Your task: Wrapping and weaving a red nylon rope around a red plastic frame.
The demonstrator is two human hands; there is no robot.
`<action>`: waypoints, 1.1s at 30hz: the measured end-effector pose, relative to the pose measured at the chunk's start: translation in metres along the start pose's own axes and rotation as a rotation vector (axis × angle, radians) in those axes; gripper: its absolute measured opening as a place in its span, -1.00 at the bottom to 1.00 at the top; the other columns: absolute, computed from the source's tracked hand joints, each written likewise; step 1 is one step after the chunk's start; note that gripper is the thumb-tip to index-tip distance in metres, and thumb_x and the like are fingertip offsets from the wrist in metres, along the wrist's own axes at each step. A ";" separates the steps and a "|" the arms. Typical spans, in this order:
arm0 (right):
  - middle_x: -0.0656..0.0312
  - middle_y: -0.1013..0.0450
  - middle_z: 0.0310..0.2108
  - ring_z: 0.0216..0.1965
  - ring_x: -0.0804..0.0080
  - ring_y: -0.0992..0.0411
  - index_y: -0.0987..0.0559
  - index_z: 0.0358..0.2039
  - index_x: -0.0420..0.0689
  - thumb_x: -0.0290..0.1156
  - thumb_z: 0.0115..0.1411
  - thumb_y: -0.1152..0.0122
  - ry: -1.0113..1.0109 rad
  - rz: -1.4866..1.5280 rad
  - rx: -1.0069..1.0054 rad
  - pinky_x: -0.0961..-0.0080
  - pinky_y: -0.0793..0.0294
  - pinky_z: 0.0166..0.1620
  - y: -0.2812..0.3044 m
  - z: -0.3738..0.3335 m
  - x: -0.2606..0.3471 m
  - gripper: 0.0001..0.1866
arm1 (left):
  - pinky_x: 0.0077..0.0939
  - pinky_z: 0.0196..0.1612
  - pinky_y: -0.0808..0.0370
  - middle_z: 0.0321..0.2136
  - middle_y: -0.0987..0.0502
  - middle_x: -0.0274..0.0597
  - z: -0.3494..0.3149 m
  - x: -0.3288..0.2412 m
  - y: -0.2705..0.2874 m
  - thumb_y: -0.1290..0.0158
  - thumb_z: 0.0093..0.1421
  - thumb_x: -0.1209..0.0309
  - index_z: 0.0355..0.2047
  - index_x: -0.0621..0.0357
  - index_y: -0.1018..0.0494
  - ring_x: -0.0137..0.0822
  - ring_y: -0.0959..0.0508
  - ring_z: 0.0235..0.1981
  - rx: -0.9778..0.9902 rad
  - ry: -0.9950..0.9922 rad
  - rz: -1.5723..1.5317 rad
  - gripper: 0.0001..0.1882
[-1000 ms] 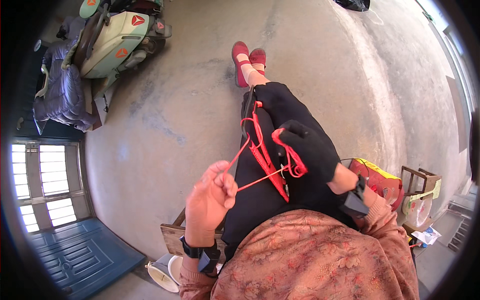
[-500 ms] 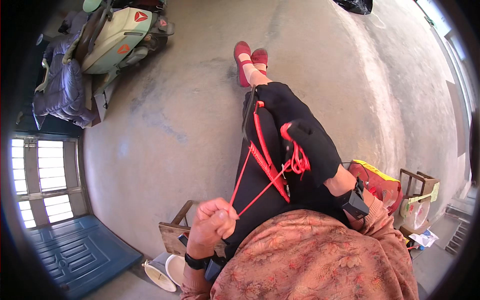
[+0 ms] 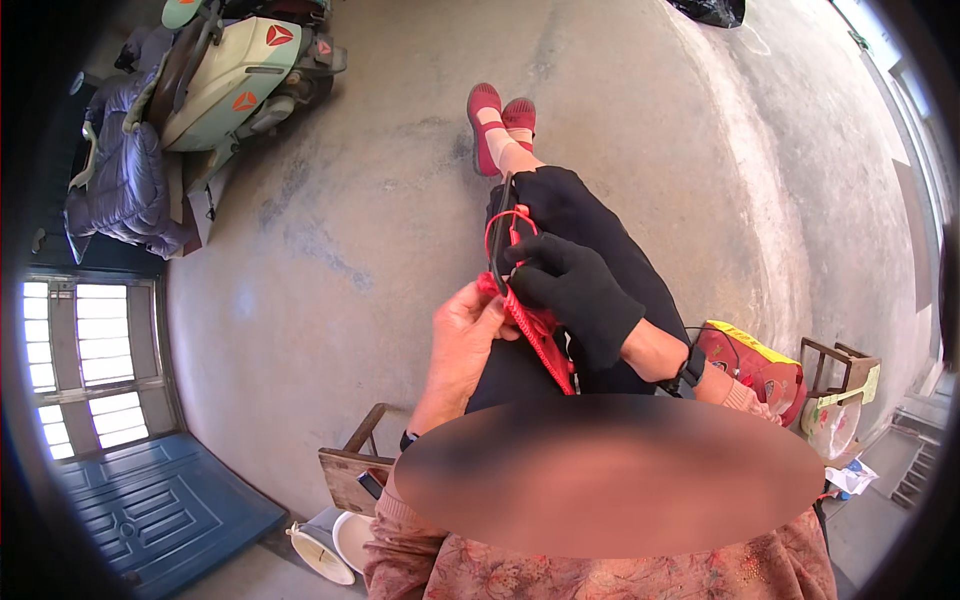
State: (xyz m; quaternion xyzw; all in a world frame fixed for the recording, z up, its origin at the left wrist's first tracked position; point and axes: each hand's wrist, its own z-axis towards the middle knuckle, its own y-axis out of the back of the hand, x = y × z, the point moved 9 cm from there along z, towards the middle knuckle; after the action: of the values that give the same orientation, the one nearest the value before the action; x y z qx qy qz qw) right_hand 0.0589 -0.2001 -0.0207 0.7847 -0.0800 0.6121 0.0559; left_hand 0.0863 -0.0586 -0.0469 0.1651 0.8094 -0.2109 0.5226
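Across my lap lies a dark curved rod [image 3: 501, 222], with a red cord-wrapped strip [image 3: 545, 352] running from it toward my waist. My bare left hand [image 3: 462, 335] pinches red cord at the rod's near-left side. My right hand [image 3: 585, 300], in a black glove, bends its fingers over the rod just beyond the left hand. A loop of red cord [image 3: 489, 234] arcs around the rod above the fingers. More red cord lies bunched under the right hand, partly hidden by it. What the right fingertips grip cannot be seen clearly.
A wooden stool [image 3: 345, 480] stands at my left, with a white bucket [image 3: 353, 540] behind it. To my right are a red bag [image 3: 750, 375] and a small wooden chair [image 3: 845, 375]. A scooter [image 3: 235, 85] with a purple padded cover [image 3: 130, 185] is parked far left.
My left hand has moved forward to the rod. The gloved right hand has come left and turned palm down over it. The cord stretched between the hands is now drawn in close to the rod.
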 end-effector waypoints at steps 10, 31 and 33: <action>0.10 -0.50 -0.25 -0.08 0.25 -0.43 -0.50 -0.09 -0.17 -0.33 0.06 -0.27 0.738 -0.682 -0.162 0.43 -0.39 0.01 -0.009 -0.029 0.106 -0.61 | -0.37 -0.42 -0.50 -0.38 -0.52 -0.21 -0.055 -0.069 0.036 0.08 0.32 0.22 -0.13 0.17 -0.33 -0.39 -0.53 -0.49 -0.234 0.036 -0.550 -0.72; 0.32 -0.43 -0.43 -0.43 0.65 -0.33 -0.49 -0.35 -0.19 -0.46 0.20 -0.12 -0.216 0.409 0.302 0.63 -0.33 -0.40 0.002 -0.092 0.080 -0.93 | -0.62 -0.45 -0.44 -0.54 -0.45 -0.35 -0.020 -0.032 -0.003 -0.27 0.01 0.48 -0.23 0.24 -0.39 -0.59 -0.43 -0.53 -0.205 -0.092 0.504 -0.66; 0.29 -0.42 -0.39 -0.42 0.61 -0.35 -0.48 -0.33 -0.20 -0.47 0.18 -0.13 -0.019 0.253 0.275 0.63 -0.34 -0.39 0.017 -0.072 0.091 -0.92 | -0.58 -0.38 -0.49 -0.47 -0.47 -0.28 -0.019 -0.038 0.000 -0.23 0.04 0.51 -0.17 0.25 -0.36 -0.54 -0.47 -0.46 -0.163 -0.144 0.287 -0.64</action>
State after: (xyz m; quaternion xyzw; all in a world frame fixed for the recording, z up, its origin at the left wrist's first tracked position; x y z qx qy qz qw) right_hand 0.0086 -0.2090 0.0845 0.7743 -0.0942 0.6121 -0.1303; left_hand 0.0869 -0.0507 -0.0048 0.2205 0.7524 -0.0793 0.6156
